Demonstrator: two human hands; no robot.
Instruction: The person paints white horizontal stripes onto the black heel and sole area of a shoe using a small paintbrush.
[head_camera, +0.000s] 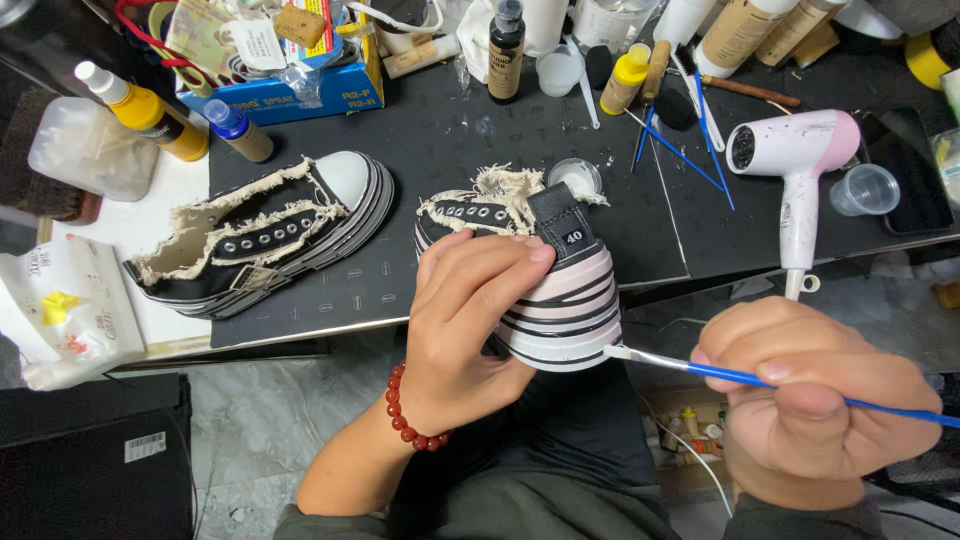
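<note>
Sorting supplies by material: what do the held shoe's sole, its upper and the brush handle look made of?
Held shoe's sole: looks like matte rubber, in stacked black and white bands. Upper: likely canvas, its cream edges frayed. Brush handle, in the right hand: glossy blue, plastic or painted wood; can't tell which.

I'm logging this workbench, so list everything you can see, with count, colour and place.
held sneaker: one, black with striped sole, centre.
second sneaker: one, black with frayed cream edges, left on mat.
paintbrush: one, blue handle, tip at held sole.
hair dryer: one, white and pink, right.
squeeze bottles: several, yellow and tan, back edge.
plastic cup: one, clear, far right.
blue box: one, back left.
cutting mat: one, black, under everything.
bead bracelet: one, red, left wrist.
left hand: grips held sneaker.
right hand: holds paintbrush.
</note>
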